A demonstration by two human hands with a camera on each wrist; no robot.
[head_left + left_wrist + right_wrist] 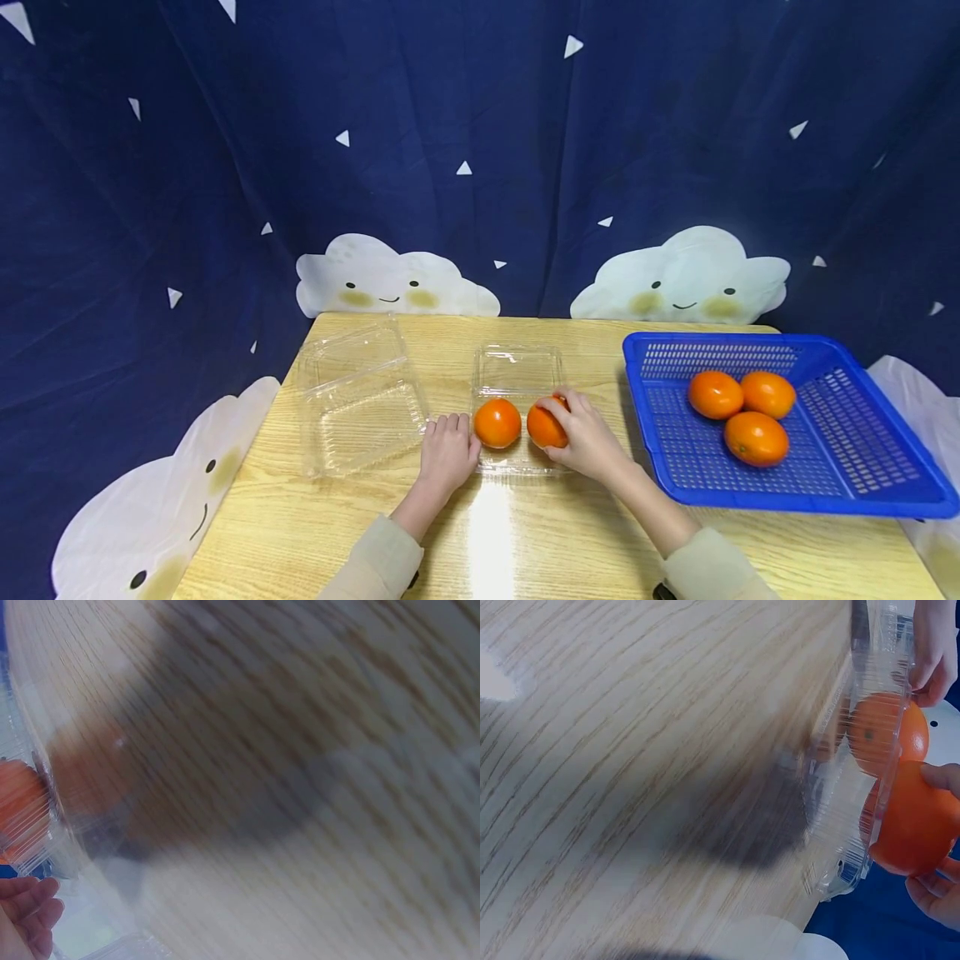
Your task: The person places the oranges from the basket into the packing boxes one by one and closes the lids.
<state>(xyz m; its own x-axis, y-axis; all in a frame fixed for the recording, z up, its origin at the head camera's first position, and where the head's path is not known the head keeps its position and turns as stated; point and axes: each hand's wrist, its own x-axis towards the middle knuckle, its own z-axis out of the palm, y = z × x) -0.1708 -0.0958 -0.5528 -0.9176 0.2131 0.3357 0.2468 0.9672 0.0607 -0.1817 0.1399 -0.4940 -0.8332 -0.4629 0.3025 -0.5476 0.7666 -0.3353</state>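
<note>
In the head view, an orange (pixel 497 423) sits in the left half of a clear plastic clamshell box (pixel 517 371), whose lid is folded back. My right hand (pixel 588 442) grips a second orange (pixel 546 425) in the box's right half, thumb and fingers spread around it. The right wrist view shows this held orange (pixel 911 821) beside the other orange (pixel 885 735), partly behind the ribbed clear wall. My left hand (pixel 448 454) rests at the box's left edge, its fingers (pixel 34 900) loosely bent; how firmly it touches the rim I cannot tell.
A second clear clamshell box (pixel 363 417), lid open, lies to the left on the wooden table (pixel 360 533). A blue plastic basket (pixel 885 492) stands at the right with three oranges (pixel 756 439) inside. Behind the table hangs a dark blue curtain (pixel 525 208).
</note>
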